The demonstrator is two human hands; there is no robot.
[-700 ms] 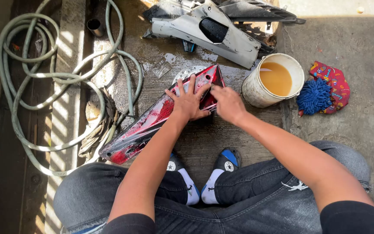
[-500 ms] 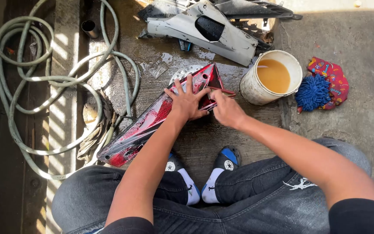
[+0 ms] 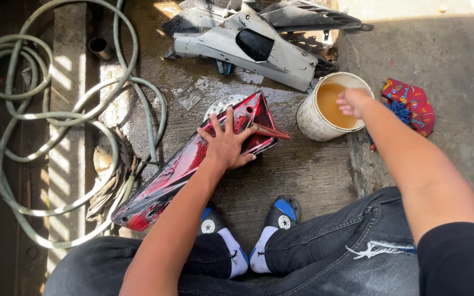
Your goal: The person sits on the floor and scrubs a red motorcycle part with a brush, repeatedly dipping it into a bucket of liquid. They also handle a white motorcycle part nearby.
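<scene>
I am looking down at an outdoor wash spot, the yard of a home or small repair shop. The concrete floor [image 3: 303, 170] is wet and sunlit, a green hose [image 3: 39, 109] lies coiled at the side, a bucket [image 3: 316, 118] holds murky water, and motorcycle body panels [image 3: 248, 44] lie about.

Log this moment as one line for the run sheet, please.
left hand: flat on red panel | right hand: over bucket of brown liquid, grasp unclear | grey panel behind | hose coiled left
</scene>
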